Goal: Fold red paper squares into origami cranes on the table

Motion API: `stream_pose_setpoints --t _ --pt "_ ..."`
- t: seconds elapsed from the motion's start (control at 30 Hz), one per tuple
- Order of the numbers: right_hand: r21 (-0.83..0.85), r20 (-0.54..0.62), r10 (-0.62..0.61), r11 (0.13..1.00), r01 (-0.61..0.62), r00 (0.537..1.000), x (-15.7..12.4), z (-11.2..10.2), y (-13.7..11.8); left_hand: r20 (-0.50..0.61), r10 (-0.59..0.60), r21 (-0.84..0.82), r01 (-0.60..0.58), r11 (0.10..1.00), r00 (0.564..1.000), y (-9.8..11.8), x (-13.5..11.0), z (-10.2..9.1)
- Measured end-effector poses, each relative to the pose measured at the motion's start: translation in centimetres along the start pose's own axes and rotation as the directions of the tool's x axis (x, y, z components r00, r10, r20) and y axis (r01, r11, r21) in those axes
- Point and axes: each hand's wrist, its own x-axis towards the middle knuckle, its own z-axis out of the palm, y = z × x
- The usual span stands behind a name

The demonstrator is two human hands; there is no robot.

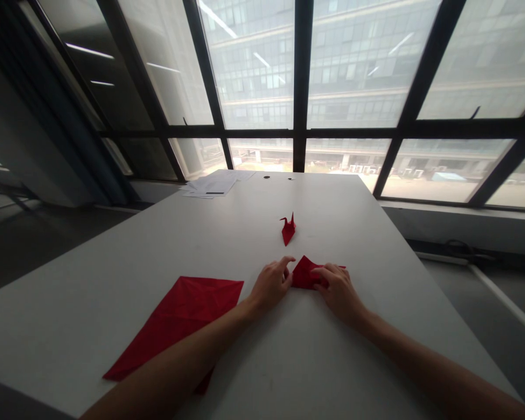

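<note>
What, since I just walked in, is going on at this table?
A person's right hand has its fingers on a small folded red paper; the left hand is at its left edge. Beyond stands a red paper bird. A larger red sheet lies partly hidden by the left forearm.

Two hands (271, 284) (338, 291), one crane (289, 231), two other red papers (304, 274) (175, 318), one table (315, 361).

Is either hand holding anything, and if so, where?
The right hand has its fingers on the right part of the folded red paper; pinched or merely pressed, I can't tell. The left hand is at its left edge, grip unclear.
</note>
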Motion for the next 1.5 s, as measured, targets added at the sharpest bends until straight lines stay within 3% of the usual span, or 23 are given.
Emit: stream_pose_setpoints --t 0.2,0.4,0.57,1.2,1.4,1.5 --pt "0.099 0.012 -0.106 0.990 0.104 0.994 -0.1 -0.3 -0.8 0.040 0.078 0.052 -0.080 0.995 0.996 -0.1 0.1 -0.1" --pt "0.000 0.117 -0.171 0.985 0.172 0.978 -0.4 -1.4 -2.2 0.030 0.047 0.091 -0.050 0.995 0.998 -0.4 0.1 -0.2" --pt "-0.048 0.137 -0.167 0.983 0.175 0.976 -0.3 -1.4 -2.2 0.042 0.034 0.101 -0.038 0.994 0.999 -0.6 0.1 0.0" --pt "-0.085 0.099 -0.106 0.990 0.114 0.989 -0.5 -0.8 -2.5 0.027 0.011 0.056 -0.013 0.998 1.000 -0.3 0.1 -0.2" --pt "-0.056 0.042 -0.010 0.998 0.012 0.999 -0.7 -0.7 -2.6 -0.106 -0.047 -0.094 0.037 0.995 0.993 -0.1 0.1 -0.4" --pt "-0.007 -0.006 0.041 0.999 -0.041 0.999 -0.6 -0.6 -2.4 -0.152 -0.009 -0.089 -0.005 0.996 0.988 0.1 0.1 -0.6"
